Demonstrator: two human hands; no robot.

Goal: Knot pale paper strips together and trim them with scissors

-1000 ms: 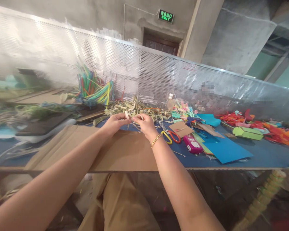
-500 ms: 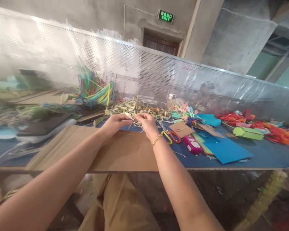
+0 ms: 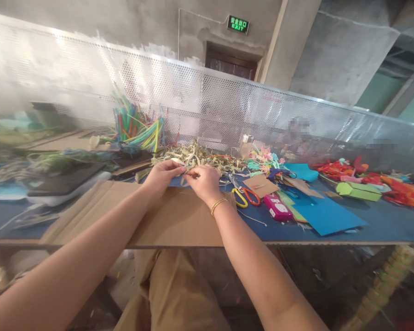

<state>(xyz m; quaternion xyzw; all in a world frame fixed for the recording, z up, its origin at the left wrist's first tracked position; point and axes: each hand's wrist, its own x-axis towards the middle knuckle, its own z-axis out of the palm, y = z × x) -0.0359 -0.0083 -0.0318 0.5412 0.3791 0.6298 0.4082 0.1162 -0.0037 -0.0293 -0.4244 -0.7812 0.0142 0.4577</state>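
Both hands, left hand [image 3: 162, 174] and right hand [image 3: 203, 180], pinch pale strips [image 3: 183, 166] at the shred pile's [image 3: 196, 157] near edge on the desk [image 3: 382, 220]; tugging likely tears strips or drags shreds.

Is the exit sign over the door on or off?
On. The exit sign glows green against the dim grey wall, its letters bright, above the dark door.

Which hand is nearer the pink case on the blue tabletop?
Right. The right hand is beside the scissors, just left of the pink case; the left hand lies farther left, over the cardboard.
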